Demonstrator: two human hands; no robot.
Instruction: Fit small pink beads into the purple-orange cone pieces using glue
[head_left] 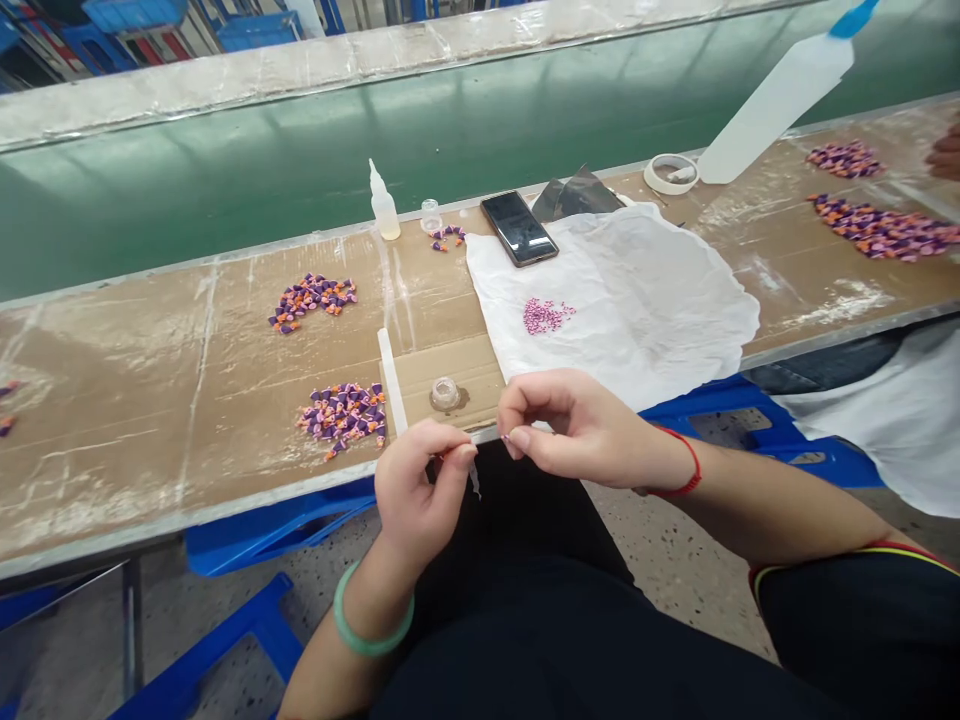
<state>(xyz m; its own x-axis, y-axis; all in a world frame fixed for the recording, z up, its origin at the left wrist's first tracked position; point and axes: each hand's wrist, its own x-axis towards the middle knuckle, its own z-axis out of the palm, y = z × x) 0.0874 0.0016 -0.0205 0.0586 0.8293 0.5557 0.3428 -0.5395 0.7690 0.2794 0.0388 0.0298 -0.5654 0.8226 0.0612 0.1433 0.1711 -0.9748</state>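
At the near edge of a long work surface (150, 450), in the head view, the left hand (420, 490), wearing a pale green bangle (373, 610), and the right hand (577, 430), wearing a red string bracelet (679, 470), are close together but not touching, just above the person's dark lap. The left thumb and fingers are pinched on a thin pale strip (475, 480), its lower end hanging free; the right fingertips are also pinched, on something too small to tell. Just beyond lie a cardboard sheet (465, 365) with a small glass jar (445, 394) on it, a heap of purple and pink pieces (343, 418), and a crinkled white sheet (645, 300) holding a small pile of pink beads (544, 316). A phone (519, 228) and a glue bottle (384, 205) stand farther off. Another person's hand (945, 155) shows at the far right edge. So fine a strip could slip from the pinch and drop, and a stray sleeve could scatter the unwalled pieces.
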